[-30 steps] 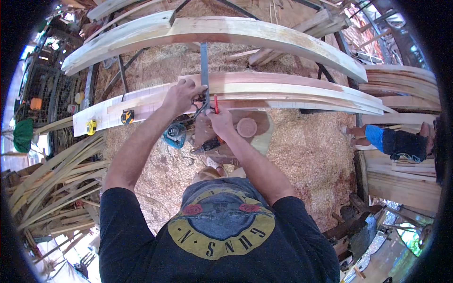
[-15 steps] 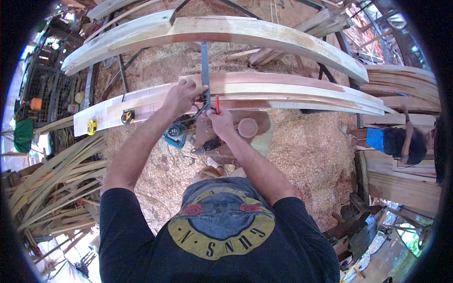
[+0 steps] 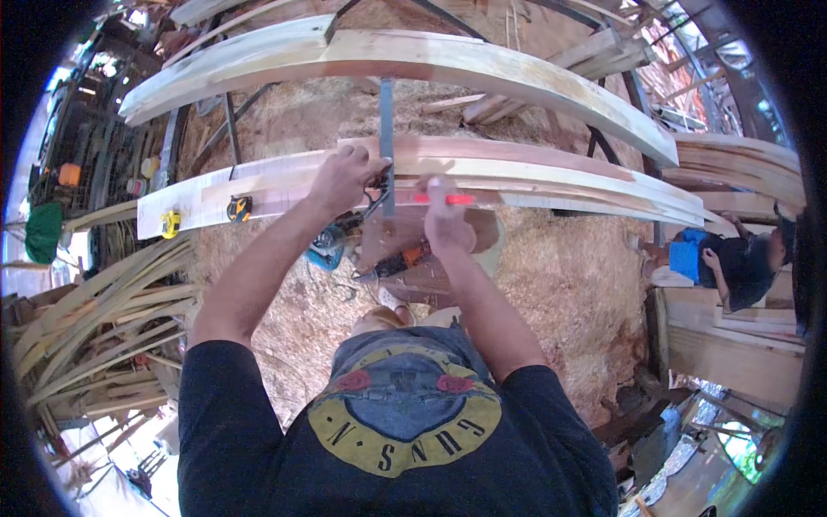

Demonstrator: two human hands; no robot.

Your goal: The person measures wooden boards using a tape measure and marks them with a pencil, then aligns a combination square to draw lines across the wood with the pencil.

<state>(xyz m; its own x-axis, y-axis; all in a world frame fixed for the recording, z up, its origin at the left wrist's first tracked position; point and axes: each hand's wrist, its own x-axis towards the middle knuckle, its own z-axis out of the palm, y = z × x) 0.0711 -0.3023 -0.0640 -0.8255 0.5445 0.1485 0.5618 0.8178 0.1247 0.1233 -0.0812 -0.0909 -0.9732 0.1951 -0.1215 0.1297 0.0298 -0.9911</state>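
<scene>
While the left hand (image 3: pixel 347 179) kept its place, fingers closed on the dark head of the metal square (image 3: pixel 387 129), the right hand (image 3: pixel 448 226) had come away from the near end of the blade; it now hung to the right, blurred, gripping a red pencil (image 3: pixel 444 200) that had swung from nearly upright beside the blade to almost crosswise; a gap showed between the two tools. That left the square steadied by one hand alone, and the pencil seemed, for that instant, out of use along its edge; whether any line stood on the wood was too fine to tell. The square lay across the pale boards (image 3: pixel 551 172), its blade reaching past their far edge toward the curved beam (image 3: pixel 413 52); a yellow tape measure (image 3: pixel 170 225) and a black-and-yellow tape measure (image 3: pixel 239 208) stayed near the boards' left end; at the far right, a co-worker (image 3: pixel 749 263) had also shifted posture.
</scene>
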